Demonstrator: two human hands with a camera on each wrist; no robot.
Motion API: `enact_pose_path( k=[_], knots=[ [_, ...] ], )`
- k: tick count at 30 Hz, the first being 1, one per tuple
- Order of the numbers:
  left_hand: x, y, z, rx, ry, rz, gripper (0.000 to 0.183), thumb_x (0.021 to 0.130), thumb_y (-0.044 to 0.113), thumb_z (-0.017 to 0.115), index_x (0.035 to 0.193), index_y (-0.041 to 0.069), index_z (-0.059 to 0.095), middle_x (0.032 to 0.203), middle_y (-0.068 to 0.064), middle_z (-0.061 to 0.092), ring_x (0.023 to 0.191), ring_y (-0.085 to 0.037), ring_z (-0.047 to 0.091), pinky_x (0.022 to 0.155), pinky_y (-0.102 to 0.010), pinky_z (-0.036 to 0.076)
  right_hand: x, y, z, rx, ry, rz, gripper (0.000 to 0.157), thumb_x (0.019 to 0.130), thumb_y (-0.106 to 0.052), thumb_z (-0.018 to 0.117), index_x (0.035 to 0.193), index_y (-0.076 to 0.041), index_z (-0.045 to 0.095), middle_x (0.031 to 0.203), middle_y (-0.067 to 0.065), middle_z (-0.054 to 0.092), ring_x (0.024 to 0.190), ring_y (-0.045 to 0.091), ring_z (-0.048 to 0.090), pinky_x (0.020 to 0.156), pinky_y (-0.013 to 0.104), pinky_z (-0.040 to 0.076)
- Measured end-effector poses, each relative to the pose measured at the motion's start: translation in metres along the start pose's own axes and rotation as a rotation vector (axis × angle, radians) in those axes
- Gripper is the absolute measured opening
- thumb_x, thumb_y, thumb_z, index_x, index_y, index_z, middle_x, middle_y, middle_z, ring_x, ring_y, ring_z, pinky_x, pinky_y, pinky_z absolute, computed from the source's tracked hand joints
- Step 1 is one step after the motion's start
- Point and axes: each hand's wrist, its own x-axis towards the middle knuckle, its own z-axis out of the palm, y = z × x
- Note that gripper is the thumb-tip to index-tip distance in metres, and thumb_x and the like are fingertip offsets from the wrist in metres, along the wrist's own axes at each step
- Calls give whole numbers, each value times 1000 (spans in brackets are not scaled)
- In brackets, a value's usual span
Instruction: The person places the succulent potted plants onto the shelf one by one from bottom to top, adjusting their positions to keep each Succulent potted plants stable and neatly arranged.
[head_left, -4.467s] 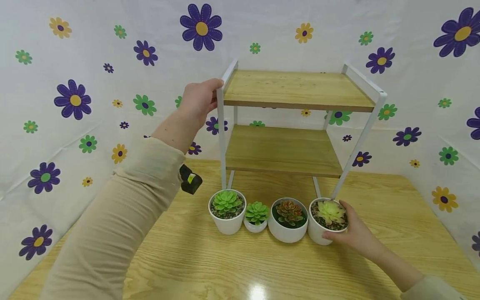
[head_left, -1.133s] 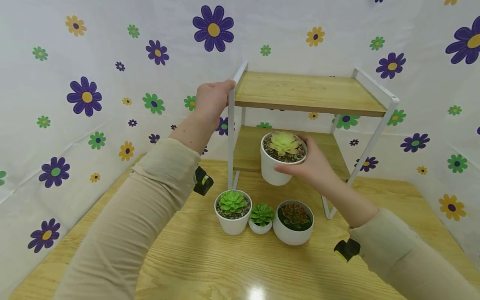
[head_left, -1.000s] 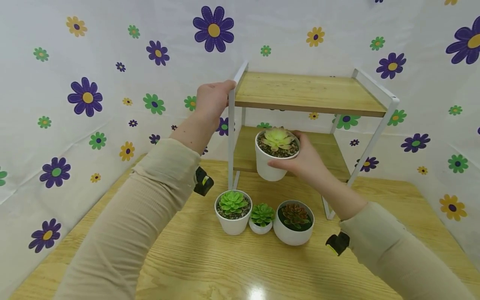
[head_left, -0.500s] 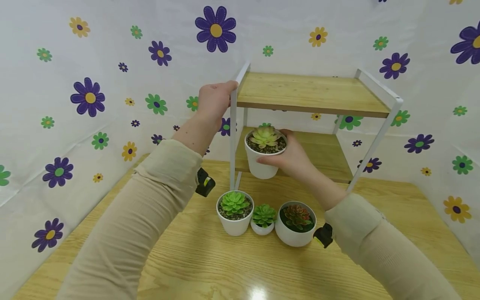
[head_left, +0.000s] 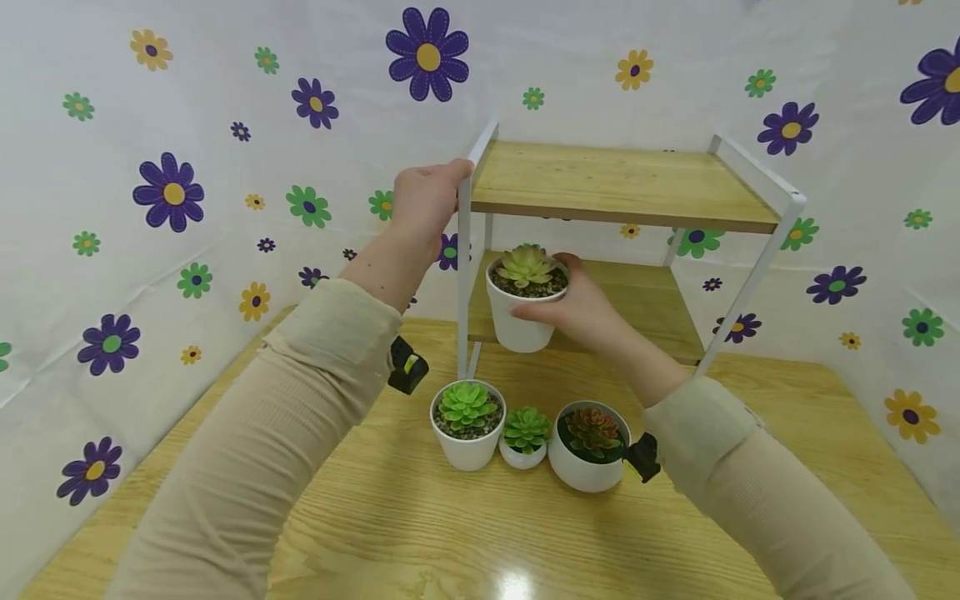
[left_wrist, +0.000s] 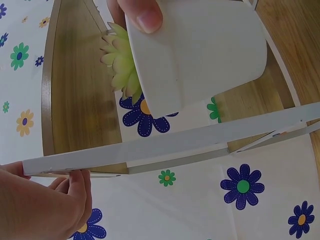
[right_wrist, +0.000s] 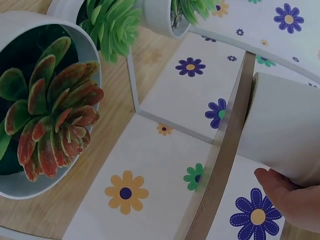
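The person's right hand (head_left: pixel 566 304) is clamped round the side of a white, tapered pot with a yellow-green artificial succulent (head_left: pixel 522 321), thumb in front, holding it roughly upright in the air. Take that pot as the middle of a clock face, seen from the person's side: the right hand sits at three o'clock. At half past ten, the left hand (head_left: pixel 427 204) is clamped on the upper left corner of a two-tier shelf with a white frame and wooden boards (head_left: pixel 626 179), its thumb and fingers on either side of the frame.

The held pot hangs by the left part of the front edge of the lower wooden board (head_left: pixel 637 312); from here I can't tell whether they touch.

Below, three plants stand in a row on the pale wooden table (head_left: pixel 420 533): a white tapered pot with a bright green succulent (head_left: pixel 467 450) at seven o'clock, a small round white pot with a green succulent (head_left: pixel 523 457) at six, and a wide white bowl with a red-green succulent (head_left: pixel 585 473) at five. Behind everything, toward twelve, hangs a white sheet printed with purple, orange and green flowers (head_left: pixel 577 33).
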Motion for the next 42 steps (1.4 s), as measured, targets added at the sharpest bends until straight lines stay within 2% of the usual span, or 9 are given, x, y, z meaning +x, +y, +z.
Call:
enact_pose_path(
  k=[9, 20, 27, 42],
  knots=[
    [-1, 0, -1, -8, -3, 3, 33, 94, 30, 53, 117, 8, 62, 125, -2, 56, 115, -15, 46, 106, -36, 34, 8, 2, 0, 0, -23, 21, 94, 78, -30, 73, 147, -9, 12, 144, 17, 34, 131, 31, 38, 107, 46, 35],
    [-4, 1, -1, 2, 0, 7, 33, 95, 31, 51, 116, 8, 62, 119, -1, 55, 111, -14, 44, 104, -36, 35, 20, 1, 1, -29, 3, 38, 97, 79, -36, 72, 148, -8, 10, 145, 17, 32, 132, 30, 37, 108, 45, 35],
    [-5, 1, -1, -2, 3, 16, 33, 94, 30, 52, 113, 6, 64, 119, -2, 56, 111, -14, 44, 104, -36, 35, 27, -1, 1, -35, 10, 76, 101, 78, -41, 71, 149, -10, 7, 150, 16, 26, 138, 29, 29, 111, 45, 30],
    [-4, 1, -1, 9, -5, 15, 34, 95, 31, 51, 116, 8, 63, 123, -2, 56, 115, -15, 44, 106, -38, 34, 31, -2, -1, -9, 0, 83, 102, 79, -41, 71, 149, -9, 5, 153, 16, 18, 141, 29, 22, 111, 47, 29]
  ],
)
